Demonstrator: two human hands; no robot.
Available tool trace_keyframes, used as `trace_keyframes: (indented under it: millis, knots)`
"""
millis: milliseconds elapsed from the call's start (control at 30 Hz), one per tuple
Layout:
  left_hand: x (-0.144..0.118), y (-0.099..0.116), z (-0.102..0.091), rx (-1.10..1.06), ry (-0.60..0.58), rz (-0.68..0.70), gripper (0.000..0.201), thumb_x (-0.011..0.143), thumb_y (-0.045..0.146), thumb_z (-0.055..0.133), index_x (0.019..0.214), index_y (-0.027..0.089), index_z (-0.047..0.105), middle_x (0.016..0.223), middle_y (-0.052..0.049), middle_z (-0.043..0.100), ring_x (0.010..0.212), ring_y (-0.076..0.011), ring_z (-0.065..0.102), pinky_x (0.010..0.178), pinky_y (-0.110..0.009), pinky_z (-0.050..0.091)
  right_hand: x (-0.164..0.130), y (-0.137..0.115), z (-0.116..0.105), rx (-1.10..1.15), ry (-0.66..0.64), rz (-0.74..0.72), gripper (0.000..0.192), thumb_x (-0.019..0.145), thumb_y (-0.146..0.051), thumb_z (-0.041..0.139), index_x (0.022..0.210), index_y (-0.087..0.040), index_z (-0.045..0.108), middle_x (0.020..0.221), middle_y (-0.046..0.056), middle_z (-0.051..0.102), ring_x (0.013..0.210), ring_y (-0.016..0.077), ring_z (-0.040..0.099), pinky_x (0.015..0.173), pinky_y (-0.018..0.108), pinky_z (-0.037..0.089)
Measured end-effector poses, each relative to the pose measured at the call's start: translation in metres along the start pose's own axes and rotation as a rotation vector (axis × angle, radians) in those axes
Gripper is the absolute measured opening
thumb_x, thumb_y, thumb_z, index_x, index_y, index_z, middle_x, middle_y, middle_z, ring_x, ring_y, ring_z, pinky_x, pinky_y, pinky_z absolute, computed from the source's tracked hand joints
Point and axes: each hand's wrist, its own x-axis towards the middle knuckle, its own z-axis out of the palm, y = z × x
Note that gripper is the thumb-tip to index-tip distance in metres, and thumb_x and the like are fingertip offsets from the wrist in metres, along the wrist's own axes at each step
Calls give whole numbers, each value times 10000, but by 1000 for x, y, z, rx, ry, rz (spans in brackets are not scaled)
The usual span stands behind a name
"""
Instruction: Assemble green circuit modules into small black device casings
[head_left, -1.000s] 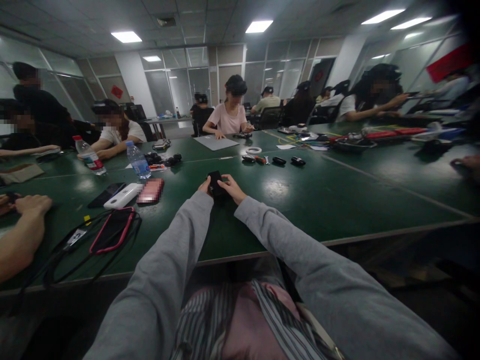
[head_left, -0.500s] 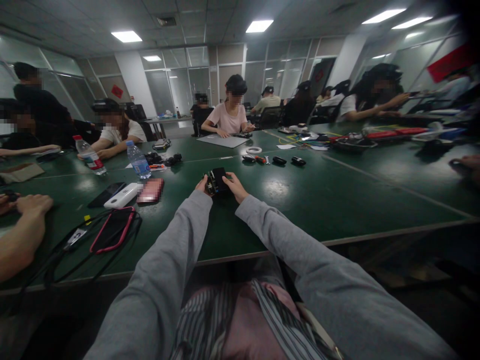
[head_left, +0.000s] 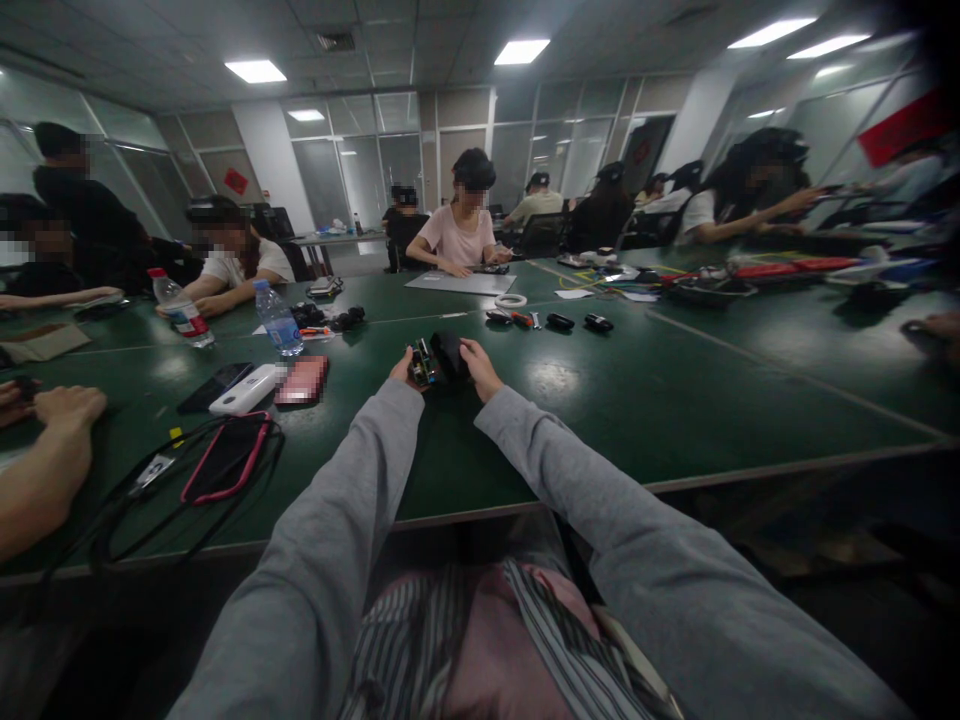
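Note:
Both my arms in grey sleeves reach out over the green table (head_left: pixel 615 400). My left hand (head_left: pixel 403 368) grips a small circuit board part (head_left: pixel 421 365) with coloured components, and my right hand (head_left: pixel 478 366) grips a black cover (head_left: pixel 448 354) right beside it. The two pieces are held together just above the table, slightly parted.
At left lie a red-rimmed phone case with black cables (head_left: pixel 225 458), a white power bank (head_left: pixel 244 390), a pink case (head_left: pixel 301 381) and two water bottles (head_left: pixel 277 320). Small black parts (head_left: pixel 559 321) and a tape roll (head_left: pixel 510 300) lie ahead. Another person's forearm (head_left: pixel 41 460) rests at left; several people sit around.
The black device was closed between my hands; now its black cover has come away to the right, exposing the circuit board in my left hand.

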Motion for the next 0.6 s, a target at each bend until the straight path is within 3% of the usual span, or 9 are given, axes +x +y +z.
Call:
trace_keyframes:
  millis: [100,233,400,600]
  knots:
    - [-2,2,-2,11,8,26,457,870,505,486,1218,210,515,972,-89,681,842,-231,682,757,-389,525,6,1,-5,28,82,27,399,702,-503,579,1014,-258,546,879,-19,593,794,142,545,663,246,458]
    - [-4,6,-5,-9,-46,17,435,897,508,421,1168,193,550,975,-88,681,854,-232,678,730,-374,527,13,1,-9,117,138,169,370,731,-509,546,1002,-258,529,878,-27,602,732,136,552,587,237,442]
    - [-2,5,-3,-25,-58,15,438,902,507,408,1160,186,557,926,-77,682,832,-232,674,701,-369,526,9,2,-5,137,79,175,318,739,-446,565,990,-250,551,855,-34,596,730,118,541,575,207,428]
    - [2,-1,-2,11,52,18,462,879,483,484,1235,190,519,834,-61,674,713,-193,663,722,-358,524,-6,7,6,10,-64,75,338,741,-429,598,1013,-237,538,844,-33,582,768,111,548,650,214,455]
